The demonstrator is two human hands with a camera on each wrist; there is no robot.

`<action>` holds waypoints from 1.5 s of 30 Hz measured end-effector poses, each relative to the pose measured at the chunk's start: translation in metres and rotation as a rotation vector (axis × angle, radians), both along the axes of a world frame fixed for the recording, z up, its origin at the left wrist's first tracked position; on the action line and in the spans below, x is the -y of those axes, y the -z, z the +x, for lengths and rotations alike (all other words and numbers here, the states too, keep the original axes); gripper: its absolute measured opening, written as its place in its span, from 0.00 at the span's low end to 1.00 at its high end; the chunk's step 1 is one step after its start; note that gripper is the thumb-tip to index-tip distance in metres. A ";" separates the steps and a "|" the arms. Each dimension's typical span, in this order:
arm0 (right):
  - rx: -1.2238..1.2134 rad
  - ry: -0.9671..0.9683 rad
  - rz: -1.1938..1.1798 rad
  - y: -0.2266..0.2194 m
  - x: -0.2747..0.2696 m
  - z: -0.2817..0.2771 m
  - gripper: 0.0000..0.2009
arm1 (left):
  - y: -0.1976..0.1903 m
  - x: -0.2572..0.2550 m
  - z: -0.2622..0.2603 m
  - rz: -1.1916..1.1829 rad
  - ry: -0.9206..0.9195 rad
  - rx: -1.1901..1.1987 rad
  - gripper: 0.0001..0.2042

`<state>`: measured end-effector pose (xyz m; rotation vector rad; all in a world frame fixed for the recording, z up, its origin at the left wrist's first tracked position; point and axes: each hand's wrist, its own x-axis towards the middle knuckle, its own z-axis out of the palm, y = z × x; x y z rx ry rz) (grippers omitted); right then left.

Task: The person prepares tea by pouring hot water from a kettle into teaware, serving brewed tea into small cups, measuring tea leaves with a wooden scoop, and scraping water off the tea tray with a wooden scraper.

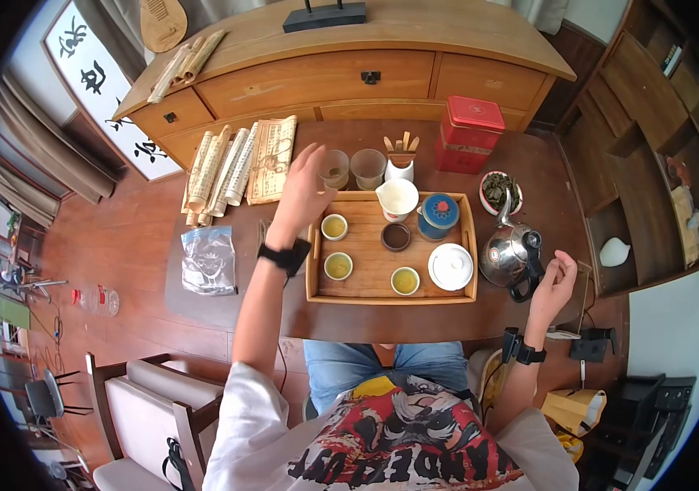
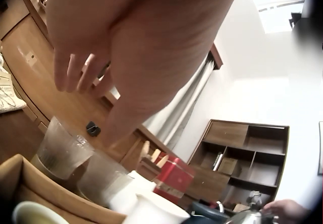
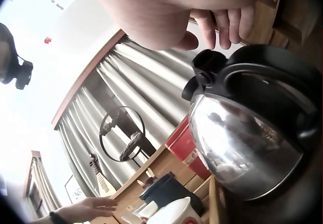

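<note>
My left hand (image 1: 304, 196) hovers over the tray's back left corner with its fingers loosely extended, holding nothing. Just beyond it stand two clear glasses (image 1: 367, 168), one partly overlapped by the hand in the head view. My right hand (image 1: 556, 286) is held beside the black handle of the steel kettle (image 1: 510, 252), fingers relaxed and apart from it in the right wrist view. On the wooden tray (image 1: 358, 292) are several small cups of yellowish tea (image 1: 338, 266), a dark cup (image 1: 396, 236), a white pitcher (image 1: 397, 199), a blue jar (image 1: 438, 216) and a lidded white gaiwan (image 1: 450, 267).
Bamboo scrolls (image 1: 223, 172) and a clear plastic bag (image 1: 208, 260) lie left of the tray. Behind it stand a white holder (image 1: 399, 169) with wooden tools and a red tin (image 1: 469, 135). A bowl of leaves (image 1: 499, 191) sits behind the kettle.
</note>
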<state>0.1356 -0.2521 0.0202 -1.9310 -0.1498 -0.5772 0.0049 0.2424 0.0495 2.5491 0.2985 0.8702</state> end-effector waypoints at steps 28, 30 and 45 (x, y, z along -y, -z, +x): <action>0.006 -0.036 -0.002 0.016 -0.010 -0.006 0.11 | 0.009 -0.016 0.075 0.179 0.176 -0.305 0.51; 0.000 -0.049 0.007 0.013 -0.012 -0.007 0.11 | 0.010 -0.012 0.085 0.050 0.195 -0.378 0.50; -0.025 -0.107 0.013 0.007 -0.009 -0.010 0.11 | 0.012 -0.001 0.072 0.178 0.138 -0.359 0.48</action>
